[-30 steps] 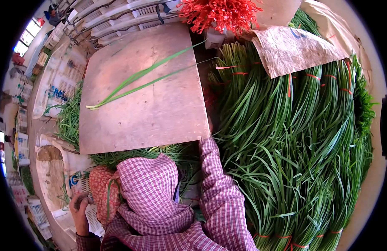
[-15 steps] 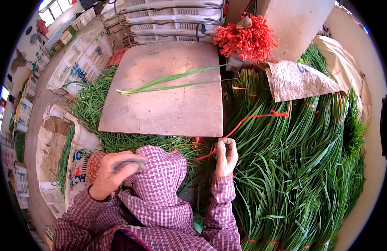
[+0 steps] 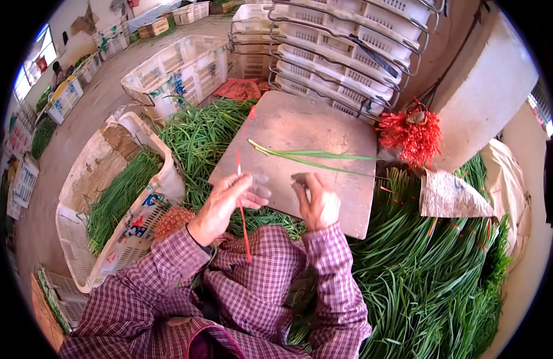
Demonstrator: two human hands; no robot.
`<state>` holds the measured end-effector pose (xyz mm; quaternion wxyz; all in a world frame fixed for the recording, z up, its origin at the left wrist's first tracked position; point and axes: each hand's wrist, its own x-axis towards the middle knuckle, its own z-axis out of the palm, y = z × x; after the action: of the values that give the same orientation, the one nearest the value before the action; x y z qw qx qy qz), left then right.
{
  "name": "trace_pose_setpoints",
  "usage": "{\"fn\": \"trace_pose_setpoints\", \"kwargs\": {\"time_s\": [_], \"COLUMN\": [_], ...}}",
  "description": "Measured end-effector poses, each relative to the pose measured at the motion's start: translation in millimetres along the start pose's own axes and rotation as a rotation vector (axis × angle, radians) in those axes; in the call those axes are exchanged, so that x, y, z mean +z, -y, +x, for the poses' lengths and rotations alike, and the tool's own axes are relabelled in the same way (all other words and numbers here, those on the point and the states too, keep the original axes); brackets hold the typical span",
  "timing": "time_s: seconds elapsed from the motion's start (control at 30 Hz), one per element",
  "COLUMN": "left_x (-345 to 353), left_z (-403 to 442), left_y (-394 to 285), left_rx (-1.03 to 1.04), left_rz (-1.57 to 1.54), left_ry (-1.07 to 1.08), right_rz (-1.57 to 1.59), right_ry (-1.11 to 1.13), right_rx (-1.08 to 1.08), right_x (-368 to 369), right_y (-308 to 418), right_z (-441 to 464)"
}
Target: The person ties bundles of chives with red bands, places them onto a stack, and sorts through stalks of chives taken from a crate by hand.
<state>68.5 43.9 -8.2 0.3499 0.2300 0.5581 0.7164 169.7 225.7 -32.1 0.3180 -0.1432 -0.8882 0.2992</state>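
Observation:
My left hand (image 3: 227, 200) is closed on a thin red tie strip (image 3: 244, 230), which hangs below the fingers and also stretches up past them. It is over the near left edge of a worn, pale board (image 3: 348, 128). My right hand (image 3: 317, 202) is above the board's near right part, thumb and fingers apart and curved, with nothing visible between them. A few long green chive stalks (image 3: 300, 154) lie across the board just beyond my hands, pale ends to the left.
Bundled chives (image 3: 420, 281) with red ties fill the right side. Loose greens (image 3: 211, 128) lie left of the board, beside a white crate (image 3: 175, 173). Stacked crates (image 3: 342, 60) stand behind. A bunch of red ties (image 3: 413, 134) hangs near a pillar (image 3: 486, 84).
The red strip was at my right hand and is now in my left. Both hands have come up to the board, and the view has turned left.

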Motion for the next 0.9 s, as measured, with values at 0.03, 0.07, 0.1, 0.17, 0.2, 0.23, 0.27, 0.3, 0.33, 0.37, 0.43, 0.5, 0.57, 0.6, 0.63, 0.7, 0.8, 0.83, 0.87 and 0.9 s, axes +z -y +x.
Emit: {"fn": "trace_pose_setpoints", "kwargs": {"time_s": [0.03,0.07,0.1,0.17,0.2,0.23,0.27,0.3,0.33,0.37,0.43,0.5,0.57,0.6,0.63,0.7,0.8,0.83,0.87,0.9], "left_x": [-18.2,-30.8,-43.6,-62.7,-67.9,-71.9,-74.6,-73.4,-70.9,-72.2,-59.4,-43.6,-29.5,-23.0,-16.5,-9.0,-17.0,-27.6,-44.0,-70.0], "left_z": [6.4,13.6,19.9,32.5,39.3,46.1,53.0,61.0,70.1,82.9,100.2,123.7,146.5,154.2,161.4,162.1,155.9,139.3,120.3,94.7], "left_y": [-8.0,-11.1,-12.8,-13.5,-11.9,-9.6,-6.0,-3.1,1.2,14.8,29.2,44.0,62.3,66.6,71.5,63.9,62.2,63.4,57.1,29.1], "left_rx": [0.011,0.001,-0.024,-0.042,-0.083,-0.127,-0.145,-0.165,-0.185,-0.169,-0.202,-0.278,-0.299,-0.29,-0.3,-0.217,0.099,0.284,0.467,0.452], "left_rz": [-0.028,-0.045,-0.014,0.013,0.056,0.097,0.115,0.13,0.145,0.13,0.105,0.134,0.196,0.255,0.251,0.558,0.927,0.962,1.001,0.962], "left_ry": [-0.01,-0.087,-0.1,-0.125,-0.114,-0.101,-0.065,-0.044,-0.021,0.033,0.055,0.061,0.074,0.071,0.057,0.081,0.138,0.044,-0.049,0.036], "right_rz": [-0.237,-0.285,-0.416,-0.486,-0.561,-0.544,-0.545,-0.531,-0.517,-0.444,-0.324,-0.206,-0.157,-0.139,-0.121,-0.12,-0.251,-0.337,-0.428,-0.427], "right_ry": [-0.022,-0.014,0.011,0.055,0.094,0.121,0.131,0.129,0.125,0.047,-0.107,-0.193,-0.229,-0.217,-0.188,-0.118,0.027,0.117,0.207,0.269], "right_rx": [-0.032,-0.047,-0.056,-0.095,-0.117,-0.112,-0.123,-0.112,-0.099,-0.05,-0.027,-0.007,-0.045,-0.068,-0.056,-0.062,-0.123,-0.061,-0.007,-0.091], "right_x": [13.8,31.6,49.9,76.2,78.4,76.1,73.0,68.2,61.1,51.9,29.8,15.8,11.9,14.6,20.9,37.5,64.2,68.5,71.3,75.5], "right_y": [-20.3,-49.7,-76.2,-117.5,-116.0,-116.7,-118.2,-121.5,-120.8,-120.3,-115.1,-104.0,-89.8,-85.2,-81.4,-76.6,-95.7,-95.7,-99.1,-124.9], "right_z": [21.7,40.6,56.1,73.0,80.5,83.5,85.5,86.4,87.2,86.2,83.0,79.9,79.3,80.6,81.9,85.3,95.0,97.7,100.3,103.1]}}
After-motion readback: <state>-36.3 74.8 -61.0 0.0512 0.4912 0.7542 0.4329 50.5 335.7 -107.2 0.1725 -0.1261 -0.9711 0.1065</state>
